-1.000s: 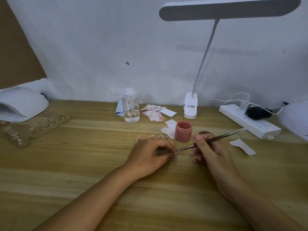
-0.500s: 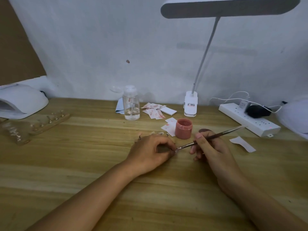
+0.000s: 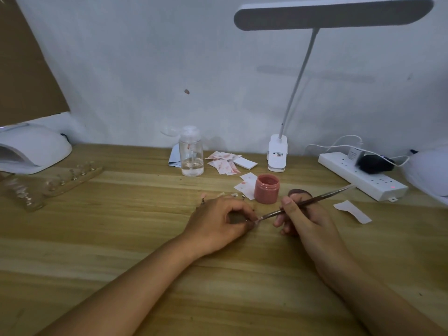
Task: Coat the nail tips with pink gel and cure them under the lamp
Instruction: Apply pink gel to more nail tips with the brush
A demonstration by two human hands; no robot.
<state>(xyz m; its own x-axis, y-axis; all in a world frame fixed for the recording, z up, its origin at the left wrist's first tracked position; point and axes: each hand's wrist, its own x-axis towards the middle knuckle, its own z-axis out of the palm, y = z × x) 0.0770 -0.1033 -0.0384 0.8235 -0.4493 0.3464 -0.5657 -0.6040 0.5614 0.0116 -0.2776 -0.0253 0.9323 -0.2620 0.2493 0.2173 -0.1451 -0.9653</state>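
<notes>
A pale wooden desk [image 3: 121, 238] runs up to a white wall [image 3: 121, 69]. At its centre the left hand [image 3: 218, 224] curls in, pinching a tiny nail tip [image 3: 255, 221]. The right hand [image 3: 305, 221] grips a brush [image 3: 305, 202] pen-style, bristles on that tip. The pink gel jar [image 3: 266, 189] stands at twelve o'clock, the curing lamp [image 3: 34, 149] at ten, a power strip [image 3: 361, 178] at two, a desk lamp [image 3: 334, 13] overhead.

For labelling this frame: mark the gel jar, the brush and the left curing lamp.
gel jar [image 3: 266, 191], head view, on its pink side wall.
brush [image 3: 324, 196], head view, on its bare handle.
left curing lamp [image 3: 36, 146], head view, on its white dome.
</notes>
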